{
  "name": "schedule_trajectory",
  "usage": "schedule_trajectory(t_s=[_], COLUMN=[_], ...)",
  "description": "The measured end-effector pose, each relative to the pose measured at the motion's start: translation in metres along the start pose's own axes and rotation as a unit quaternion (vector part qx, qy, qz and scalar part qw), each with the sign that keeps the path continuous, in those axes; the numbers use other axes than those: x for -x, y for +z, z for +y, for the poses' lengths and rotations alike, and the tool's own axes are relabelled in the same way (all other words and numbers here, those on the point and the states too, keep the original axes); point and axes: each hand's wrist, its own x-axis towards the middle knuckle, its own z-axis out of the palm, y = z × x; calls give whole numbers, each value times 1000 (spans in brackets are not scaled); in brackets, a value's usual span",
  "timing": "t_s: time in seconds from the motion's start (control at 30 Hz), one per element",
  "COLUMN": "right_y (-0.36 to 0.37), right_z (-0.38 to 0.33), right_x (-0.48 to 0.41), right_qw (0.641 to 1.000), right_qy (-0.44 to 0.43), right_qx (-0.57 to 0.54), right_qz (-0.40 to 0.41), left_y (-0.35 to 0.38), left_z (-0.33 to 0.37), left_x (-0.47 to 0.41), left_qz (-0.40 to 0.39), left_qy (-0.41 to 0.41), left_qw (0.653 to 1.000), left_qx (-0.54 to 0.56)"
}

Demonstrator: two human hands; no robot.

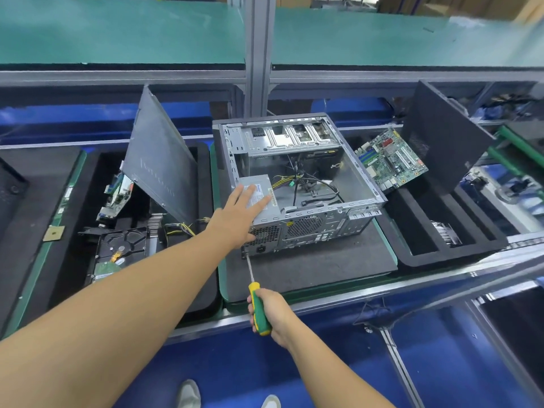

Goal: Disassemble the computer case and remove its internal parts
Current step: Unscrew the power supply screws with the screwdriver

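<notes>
Two hands: both reached toward the computer case (306, 228) from the lower half of the frame.
Left hand (241, 213): fingers straight and spread, lay flat on the power supply (259, 181) in the case's near left corner.
Right hand (272, 315): curled round the green-and-yellow screwdriver (259, 307) handle, low centre.
Screwdriver tip: met the case's rear panel at its lower left corner.
Computer case: lay open on a dark mat (309, 266), centre frame.
Motherboard (391, 159): sat just right of the case.
</notes>
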Motion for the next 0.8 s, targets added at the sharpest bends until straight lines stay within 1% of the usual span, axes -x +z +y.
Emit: schedule_trajectory(t_s=[0.1, 0.33, 0.4, 0.5, 0.6, 0.67, 0.8], right_y=[-2, -1, 0, 1, -1, -2, -6], right_z=[6, 12, 9, 0, -3, -1, 5], right_x=[0, 3, 5, 8, 8, 7, 4], right_qw=[999, 996, 997, 1000, 1000, 1000, 998], right_qy=[-43, -55, -46, 6, 25, 10, -47], right_qx=[5, 47, 34, -11, 5, 14, 8], right_qz=[17, 56, 52, 16, 7, 14, 37], left_y=[0, -1, -1, -1, -1, -1, 1], left_z=[0, 2, 2, 3, 4, 3, 3], left_x=[-1, 0, 1, 2, 2, 2, 1], left_qz=[-3, -2, -1, -2, -1, 2, 4], left_qy=[1, -1, -2, -3, -4, -6, -8], left_qw=[1000, 1000, 1000, 1000, 1000, 1000, 1000], left_qx=[2, -6, -10, -15, -15, -15, -15])
